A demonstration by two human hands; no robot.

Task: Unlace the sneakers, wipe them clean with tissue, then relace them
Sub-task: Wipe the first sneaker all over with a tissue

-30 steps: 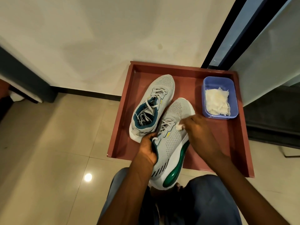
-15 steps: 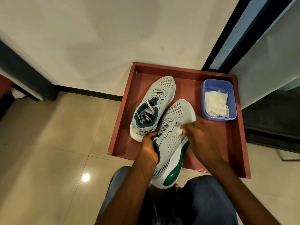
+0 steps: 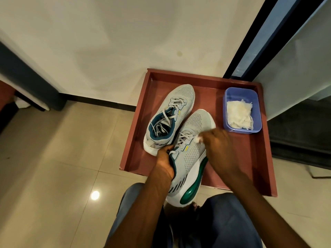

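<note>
Wall (image 3: 111,38): plain cream plaster, faint shadows and one small stain.
Skirting (image 3: 100,102): black strip along the wall's foot.
Floor (image 3: 53,158): large glossy beige tiles with thin grout lines.
Light reflection (image 3: 95,195): a round bright spot on a tile.
Door frame (image 3: 249,34): black, slanting at upper right, with a pale blue panel (image 3: 265,33) beside it.
Furniture (image 3: 26,76): dark grey piece at the left edge, white underside.

A red tray (image 3: 250,158) on the tiled floor (image 3: 53,158) bears two sneakers (image 3: 179,97) and a blue tissue tub (image 3: 241,92).
</note>
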